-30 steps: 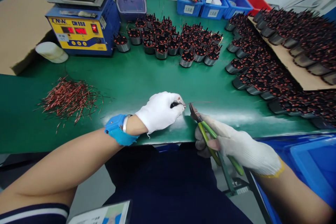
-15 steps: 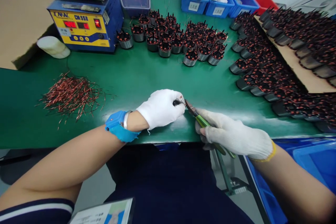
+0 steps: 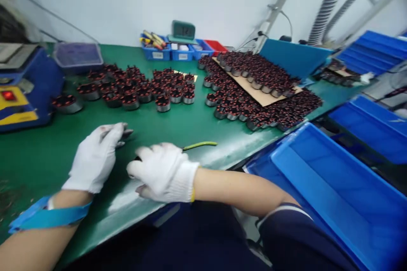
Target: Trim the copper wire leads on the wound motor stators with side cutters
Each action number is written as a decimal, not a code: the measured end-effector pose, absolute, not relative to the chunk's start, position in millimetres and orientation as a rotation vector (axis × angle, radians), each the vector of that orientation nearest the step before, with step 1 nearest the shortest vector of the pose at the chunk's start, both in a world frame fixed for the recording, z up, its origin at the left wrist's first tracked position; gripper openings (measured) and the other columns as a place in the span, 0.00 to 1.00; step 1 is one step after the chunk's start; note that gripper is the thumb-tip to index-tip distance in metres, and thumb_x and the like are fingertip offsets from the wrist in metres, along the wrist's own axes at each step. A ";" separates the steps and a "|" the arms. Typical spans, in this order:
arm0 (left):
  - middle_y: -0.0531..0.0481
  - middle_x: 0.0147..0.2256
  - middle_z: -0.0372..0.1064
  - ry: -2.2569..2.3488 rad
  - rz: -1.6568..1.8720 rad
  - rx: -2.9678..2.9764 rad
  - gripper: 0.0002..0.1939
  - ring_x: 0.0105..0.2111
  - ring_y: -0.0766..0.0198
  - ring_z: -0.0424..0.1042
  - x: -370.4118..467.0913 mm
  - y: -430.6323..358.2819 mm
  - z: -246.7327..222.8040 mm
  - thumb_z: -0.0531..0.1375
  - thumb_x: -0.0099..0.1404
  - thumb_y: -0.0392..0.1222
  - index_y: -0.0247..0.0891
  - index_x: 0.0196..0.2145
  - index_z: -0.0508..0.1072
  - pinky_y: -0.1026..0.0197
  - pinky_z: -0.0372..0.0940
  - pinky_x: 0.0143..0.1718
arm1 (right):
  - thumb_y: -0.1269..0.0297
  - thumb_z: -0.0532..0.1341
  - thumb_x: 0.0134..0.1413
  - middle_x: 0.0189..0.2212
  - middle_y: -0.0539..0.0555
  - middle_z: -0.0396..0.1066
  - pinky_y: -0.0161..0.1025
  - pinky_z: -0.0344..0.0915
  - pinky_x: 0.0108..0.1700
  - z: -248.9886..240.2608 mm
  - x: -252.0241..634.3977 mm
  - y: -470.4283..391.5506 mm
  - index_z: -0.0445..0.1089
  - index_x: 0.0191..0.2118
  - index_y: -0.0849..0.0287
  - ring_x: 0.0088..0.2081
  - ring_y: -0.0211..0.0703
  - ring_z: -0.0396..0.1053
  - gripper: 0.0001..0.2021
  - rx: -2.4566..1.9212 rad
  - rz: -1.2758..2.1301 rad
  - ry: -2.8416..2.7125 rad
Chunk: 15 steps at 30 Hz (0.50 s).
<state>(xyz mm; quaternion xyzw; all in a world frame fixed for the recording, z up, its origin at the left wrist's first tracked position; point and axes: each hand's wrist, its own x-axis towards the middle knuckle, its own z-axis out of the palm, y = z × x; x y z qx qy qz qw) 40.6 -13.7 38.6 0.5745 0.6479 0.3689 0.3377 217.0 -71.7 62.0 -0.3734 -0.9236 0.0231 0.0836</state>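
My left hand, in a white glove with bare fingertips, is just above the green table, its fingers slightly apart and nothing visible between them. To its right, my right hand, also gloved, is curled over something dark; the glove hides most of it and motion blurs it. Green-handled pliers lie on the table beyond my right hand, their jaws hidden behind the glove. Wound motor cores with copper wire stand in a group farther back.
A blue and yellow device stands at the left, beside a translucent bin. More cores and a cardboard sheet bearing cores are at the right. Small tool boxes line the wall. Large blue bins stand at the right.
The view has swung to the right. The pliers have left my right hand and lie on the table. My right hand is now curled over the dark thing; my left hand has let go of what it held.
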 end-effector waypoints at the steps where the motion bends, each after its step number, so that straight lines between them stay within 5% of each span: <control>1: 0.50 0.45 0.75 1.719 0.940 1.486 0.19 0.46 0.56 0.73 41.8 -13.0 40.6 0.54 0.65 0.55 0.41 0.45 0.71 0.52 0.67 0.52 | 0.48 0.48 0.58 0.43 0.52 0.68 0.43 0.65 0.38 61.3 213.5 -70.2 0.67 0.47 0.52 0.37 0.45 0.67 0.19 -1.123 0.062 -2.762; 8: 0.56 0.42 0.76 1.775 0.854 1.549 0.16 0.45 0.53 0.73 44.6 -19.5 54.7 0.55 0.63 0.59 0.46 0.39 0.71 0.46 0.64 0.55 | 0.50 0.49 0.60 0.41 0.52 0.69 0.36 0.64 0.35 92.9 285.9 -52.8 0.70 0.44 0.53 0.36 0.42 0.70 0.18 -1.504 0.036 -2.543; 11: 0.56 0.43 0.75 1.721 0.817 1.616 0.16 0.46 0.54 0.72 46.9 -21.4 52.7 0.56 0.63 0.58 0.46 0.40 0.71 0.46 0.63 0.56 | 0.46 0.53 0.58 0.45 0.54 0.71 0.36 0.65 0.41 115.9 364.2 -24.7 0.71 0.46 0.52 0.43 0.43 0.71 0.20 -2.171 -0.048 -2.008; 15: 0.51 0.45 0.75 1.676 0.837 1.683 0.19 0.48 0.54 0.72 52.4 -20.2 38.4 0.56 0.63 0.57 0.42 0.43 0.72 0.50 0.64 0.55 | 0.50 0.52 0.58 0.41 0.73 0.71 0.49 0.64 0.41 133.2 456.9 -0.4 0.72 0.45 0.71 0.44 0.59 0.71 0.26 -2.496 -0.136 -1.648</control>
